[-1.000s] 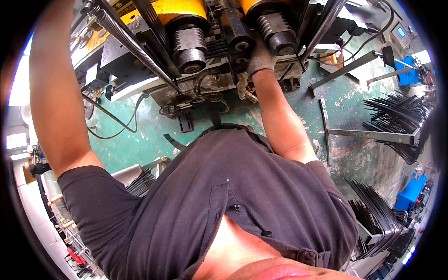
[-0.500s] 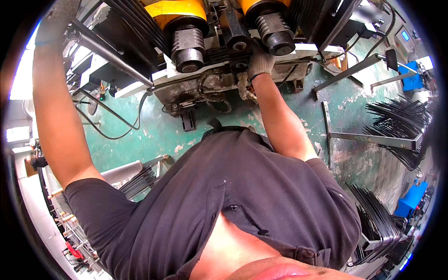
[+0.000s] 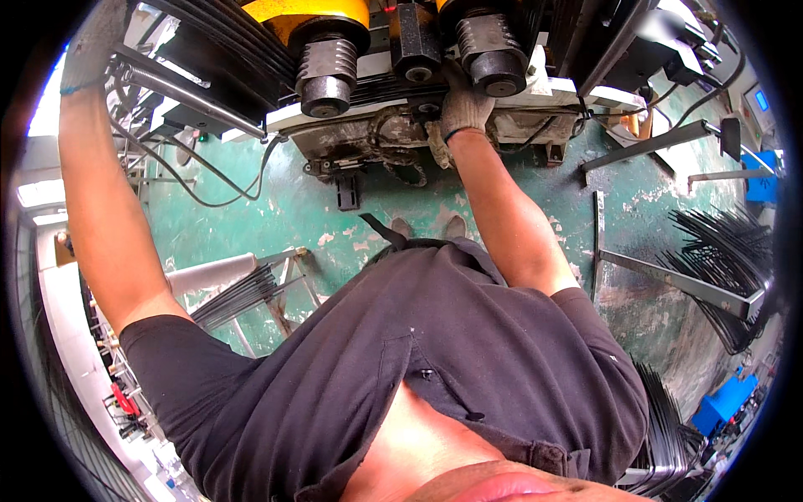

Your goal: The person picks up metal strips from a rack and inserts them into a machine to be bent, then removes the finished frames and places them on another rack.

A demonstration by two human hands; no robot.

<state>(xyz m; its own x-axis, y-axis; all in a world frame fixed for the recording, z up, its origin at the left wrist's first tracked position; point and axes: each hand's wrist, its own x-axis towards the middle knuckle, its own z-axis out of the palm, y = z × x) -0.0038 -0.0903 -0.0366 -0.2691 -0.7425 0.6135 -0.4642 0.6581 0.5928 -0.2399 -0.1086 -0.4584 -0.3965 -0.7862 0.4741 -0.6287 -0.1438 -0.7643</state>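
Note:
In a pale knitted glove, my right hand (image 3: 466, 107) reaches into the machine between a dark hexagonal block (image 3: 416, 46) and the right threaded steel post (image 3: 492, 58). Its fingers are hidden among the dark parts, so I cannot see what they touch. Below the yellow housing (image 3: 322, 12) stands the left threaded post (image 3: 326, 75). Thin black rods (image 3: 386, 89) lie crosswise between the posts. My left hand (image 3: 94, 46), also gloved, is raised at the far upper left beside a metal bar with a coil spring (image 3: 180, 92). Its fingers run into the picture's dark rim.
Bent black rods (image 3: 719, 251) hang on a metal rack (image 3: 669, 280) at the right. More rods (image 3: 238, 297) rest on a stand behind my left arm. A cable (image 3: 205, 201) loops down at the machine's left. The green floor (image 3: 335, 259) has worn patches.
The whole view has shifted a little, and the machine sits slightly higher in it. My shoes now show on the floor. Both hands remain at about the same spots on the machine.

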